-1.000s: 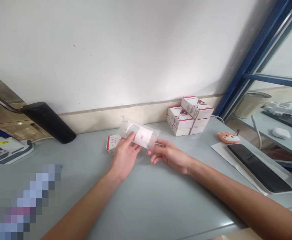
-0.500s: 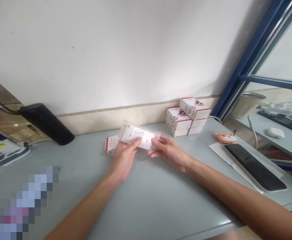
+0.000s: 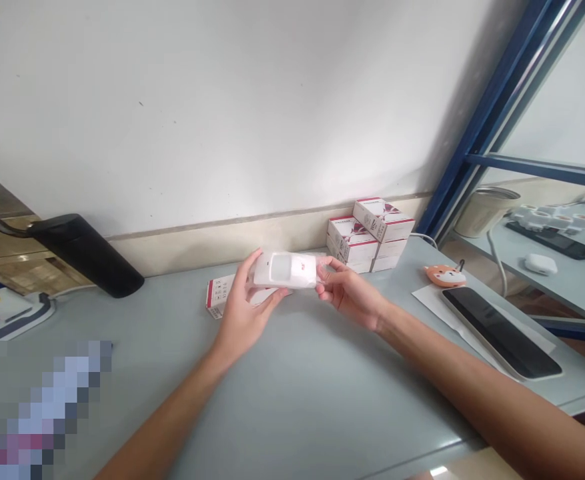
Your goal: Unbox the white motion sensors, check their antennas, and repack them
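Note:
Between my hands, above the desk, is a white motion sensor (image 3: 302, 270) in a clear plastic bag, its pale window and small red mark facing me. My left hand (image 3: 245, 310) is closed round its left end, thumb along the lower edge and fingers on the far side. At the other end my right hand (image 3: 349, 293) pinches the loose end of the bag between thumb and fingers. Behind my left hand, a white and red box (image 3: 217, 293) lies on the desk, partly hidden by the hand and the sensor.
Stacked white and red boxes (image 3: 372, 233) stand against the wall, right of centre. On the right are a black-topped device (image 3: 502, 333) on white paper and an orange animal-shaped case (image 3: 445, 275). A black cylindrical lamp head (image 3: 89, 253) leans at left. A blue-framed glass panel (image 3: 472, 133) borders the right side.
The bagged sensor has turned to lie more level, its window now plainly visible. My left hand has shifted its grip, thumb moving from the front face to the lower edge. My right hand still holds the bag's end.

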Demonstrator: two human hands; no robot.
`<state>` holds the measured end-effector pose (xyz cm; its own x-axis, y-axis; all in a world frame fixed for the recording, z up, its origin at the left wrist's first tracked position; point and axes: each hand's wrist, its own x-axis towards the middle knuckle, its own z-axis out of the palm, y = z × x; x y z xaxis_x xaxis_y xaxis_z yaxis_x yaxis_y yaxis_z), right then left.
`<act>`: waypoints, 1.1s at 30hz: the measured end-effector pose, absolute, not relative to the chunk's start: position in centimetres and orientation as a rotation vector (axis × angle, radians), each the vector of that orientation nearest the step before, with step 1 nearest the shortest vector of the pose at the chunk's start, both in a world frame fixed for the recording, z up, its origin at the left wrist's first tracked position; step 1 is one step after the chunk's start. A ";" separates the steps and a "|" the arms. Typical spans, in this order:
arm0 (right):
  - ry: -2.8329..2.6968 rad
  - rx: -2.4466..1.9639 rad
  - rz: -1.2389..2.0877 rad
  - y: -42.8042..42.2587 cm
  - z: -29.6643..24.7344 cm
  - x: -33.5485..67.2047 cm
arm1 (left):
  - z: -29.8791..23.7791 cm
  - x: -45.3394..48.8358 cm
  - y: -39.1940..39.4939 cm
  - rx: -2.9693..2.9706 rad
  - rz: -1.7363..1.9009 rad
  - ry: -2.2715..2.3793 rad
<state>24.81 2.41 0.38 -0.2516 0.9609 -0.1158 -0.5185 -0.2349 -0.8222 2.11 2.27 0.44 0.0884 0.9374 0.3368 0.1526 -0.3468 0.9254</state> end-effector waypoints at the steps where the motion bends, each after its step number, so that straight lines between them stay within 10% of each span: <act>1: -0.841 -0.794 1.689 2.5 0.4 24.9 | 0.3 1.9 2.5 1.718 1.373 1.143; 10: -1.290 -1.066 1.095 2.8 0.4 24.7 | -0.3 0.8 3.0 2.051 1.345 1.399; 33: -1.080 -0.838 1.462 4.6 -1.4 26.1 | 1.0 2.0 1.0 1.950 0.956 1.274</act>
<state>26.06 4.59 -1.38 -0.1690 0.9840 0.0572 -0.3435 -0.0044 -0.9391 1.96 1.03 1.02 0.2750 0.9318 0.2370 0.4887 -0.3478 0.8002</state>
